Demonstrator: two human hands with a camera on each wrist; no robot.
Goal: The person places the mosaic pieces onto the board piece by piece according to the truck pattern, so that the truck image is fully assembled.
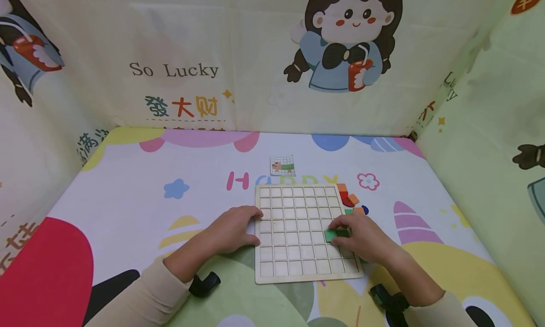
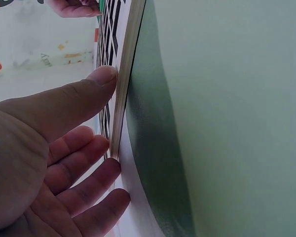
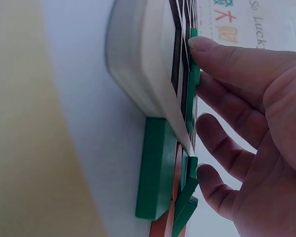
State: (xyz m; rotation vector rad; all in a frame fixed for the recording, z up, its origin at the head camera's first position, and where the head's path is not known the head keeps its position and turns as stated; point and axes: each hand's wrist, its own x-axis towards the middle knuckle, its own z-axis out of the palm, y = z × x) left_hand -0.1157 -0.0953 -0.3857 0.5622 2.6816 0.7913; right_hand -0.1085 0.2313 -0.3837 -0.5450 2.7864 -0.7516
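A square wooden grid board point(image 1: 294, 253) lies flat on the patterned cloth. At its left edge rests my left hand point(image 1: 230, 230), thumb point(image 2: 101, 81) touching the side and the other fingers loosely bent. My right hand point(image 1: 364, 234) is over the board's right part, its thumb and fingers pinching a green block point(image 1: 329, 235). In the right wrist view, the green block point(image 3: 191, 94) lies along the grid's surface under the thumb; the palm side hides its far end. Another, thicker green block point(image 3: 155, 173) touches or nearly touches the board's edge.
Beyond the board lies a small card point(image 1: 283, 166) with a coloured grid picture. Several loose pieces lie along the board's right side, among them an orange piece point(image 1: 354, 198), a red piece point(image 1: 348, 202) and a blue piece point(image 1: 365, 209). A printed cloth wall point(image 1: 255, 57) stands behind.
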